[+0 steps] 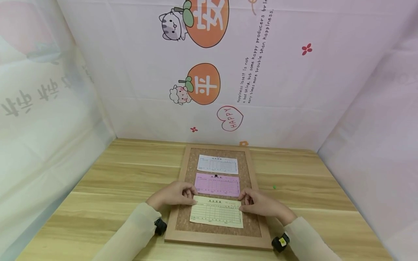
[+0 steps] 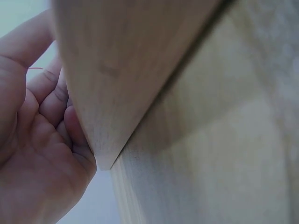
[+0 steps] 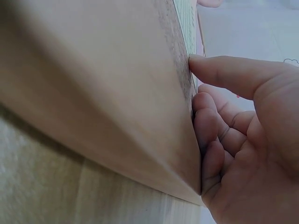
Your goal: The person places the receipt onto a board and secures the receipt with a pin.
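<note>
A yellow receipt slip lies over the lower part of a wood-framed corkboard. My left hand holds its upper left corner between thumb and index finger; my right hand does the same at the upper right corner. Just above it is a pink slip with a black pushpin at its top middle. A white slip lies higher on the cork. In the right wrist view, the thumb is at the slip's edge and curled fingers rest against the frame. The left wrist view hides the left fingertips behind the frame.
The board lies flat on a wood-grain table, its far end close to a printed cloth wall. More cloth hangs at left and right. A small green bit lies on the table right of the board.
</note>
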Demonstrator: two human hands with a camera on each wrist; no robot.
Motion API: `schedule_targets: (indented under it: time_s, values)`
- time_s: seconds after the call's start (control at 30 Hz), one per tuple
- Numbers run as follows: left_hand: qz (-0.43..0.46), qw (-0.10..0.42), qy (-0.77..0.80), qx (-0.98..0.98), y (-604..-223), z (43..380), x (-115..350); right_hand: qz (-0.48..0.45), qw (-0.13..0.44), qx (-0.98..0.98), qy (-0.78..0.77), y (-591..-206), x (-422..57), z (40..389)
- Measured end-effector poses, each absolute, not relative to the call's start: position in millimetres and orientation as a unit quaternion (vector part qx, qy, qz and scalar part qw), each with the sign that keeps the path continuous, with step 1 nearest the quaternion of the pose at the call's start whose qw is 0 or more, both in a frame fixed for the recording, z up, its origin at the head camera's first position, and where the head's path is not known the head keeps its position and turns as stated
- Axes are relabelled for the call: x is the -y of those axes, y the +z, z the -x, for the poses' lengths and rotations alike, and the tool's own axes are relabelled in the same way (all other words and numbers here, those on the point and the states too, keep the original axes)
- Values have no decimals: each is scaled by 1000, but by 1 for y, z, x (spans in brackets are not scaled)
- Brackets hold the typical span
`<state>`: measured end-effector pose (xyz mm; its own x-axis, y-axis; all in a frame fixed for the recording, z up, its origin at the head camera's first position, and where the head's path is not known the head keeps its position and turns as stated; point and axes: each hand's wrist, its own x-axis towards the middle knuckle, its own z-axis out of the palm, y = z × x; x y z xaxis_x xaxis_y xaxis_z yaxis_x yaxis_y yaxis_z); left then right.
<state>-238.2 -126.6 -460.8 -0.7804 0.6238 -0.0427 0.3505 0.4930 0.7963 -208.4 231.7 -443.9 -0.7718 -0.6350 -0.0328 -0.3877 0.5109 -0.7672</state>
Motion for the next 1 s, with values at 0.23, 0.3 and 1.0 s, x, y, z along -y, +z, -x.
schedule_targets:
  time_s: [0.23, 0.3, 1.0]
  values:
    - [-295, 161, 408, -849, -462, 238, 128, 305, 149, -862, -376, -449, -234, 210]
    - [-296, 159, 405, -850, -462, 238, 128, 306, 150, -861, -378, -450, -234, 211]
    - [-349, 143, 390, -840, -458, 233, 136, 297, 159, -852, -400, -449, -234, 210]
